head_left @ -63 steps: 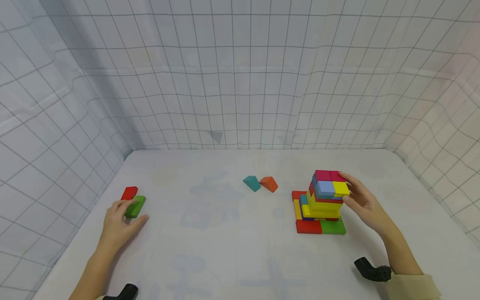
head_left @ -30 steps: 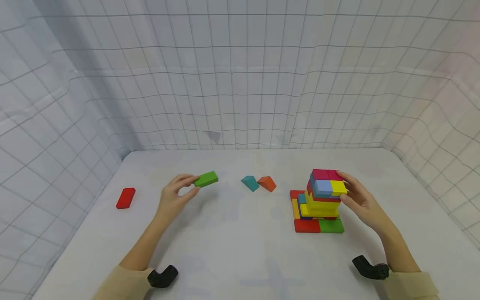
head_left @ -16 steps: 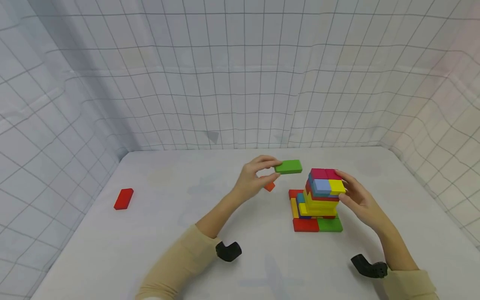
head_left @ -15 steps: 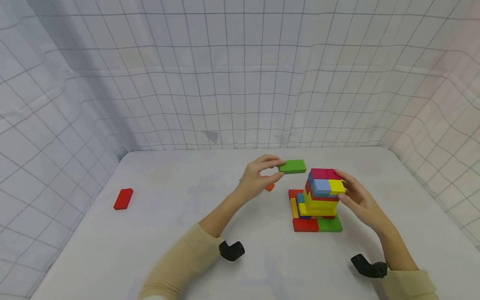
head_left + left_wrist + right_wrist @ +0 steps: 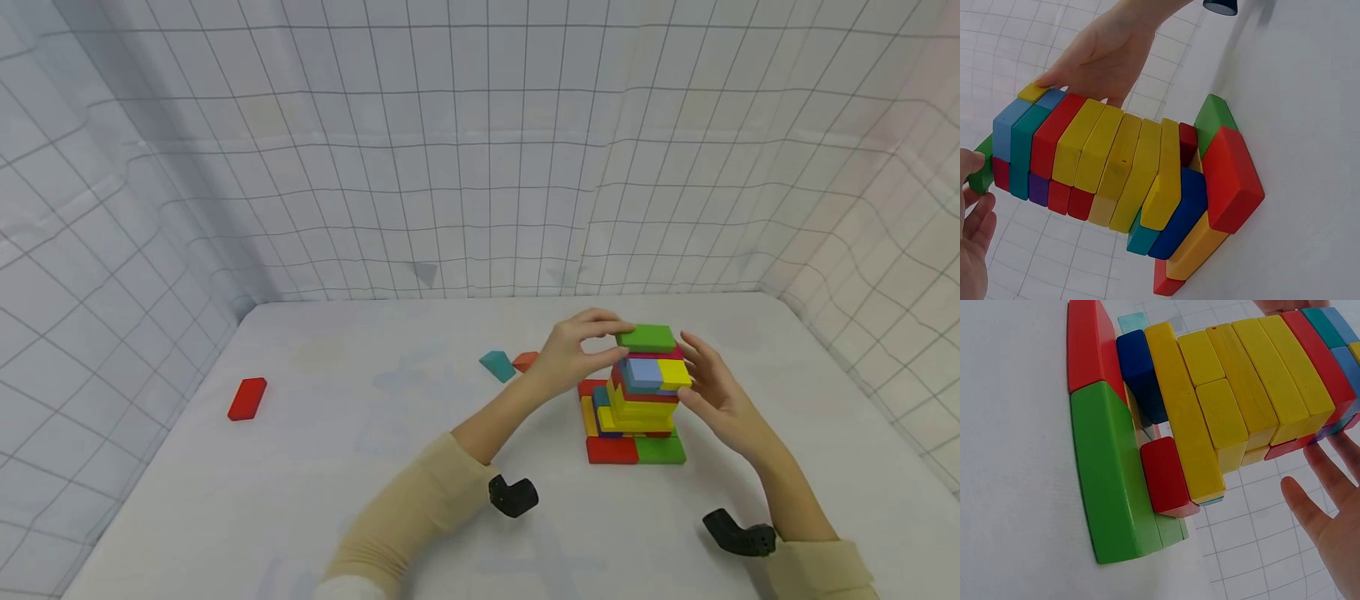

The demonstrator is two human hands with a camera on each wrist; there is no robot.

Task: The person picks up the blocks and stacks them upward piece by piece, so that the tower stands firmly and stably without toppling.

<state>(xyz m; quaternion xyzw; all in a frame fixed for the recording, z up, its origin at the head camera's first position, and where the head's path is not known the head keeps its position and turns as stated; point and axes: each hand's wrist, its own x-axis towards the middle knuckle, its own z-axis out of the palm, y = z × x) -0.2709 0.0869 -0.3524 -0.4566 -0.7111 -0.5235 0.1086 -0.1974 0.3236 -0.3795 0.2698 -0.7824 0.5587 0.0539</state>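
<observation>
A tall tower of wooden blocks (image 5: 641, 414) stands at the right of the table, yellow in its middle layers and blue, yellow and crimson near the top. At its very top is a green block (image 5: 647, 337), pinched at its left end between the thumb and fingers of my left hand (image 5: 573, 354). Whether that block fully rests on the crimson ones I cannot tell. My right hand (image 5: 723, 396) stays at the tower's right side. Its thumb touches or nearly touches the small yellow block (image 5: 1033, 92) near the top, fingers spread and loosely bent.
A red block (image 5: 247, 398) lies alone at the far left of the table. Left of the tower are a teal wedge block (image 5: 498, 365) and an orange wedge block (image 5: 525, 361), the latter partly behind my left hand. Grid-patterned cloth (image 5: 480, 167) surrounds the table.
My left hand has picked up the green block from beside the red one at the left and carried it rightward onto the tower's top. The right hand has stayed by the tower.
</observation>
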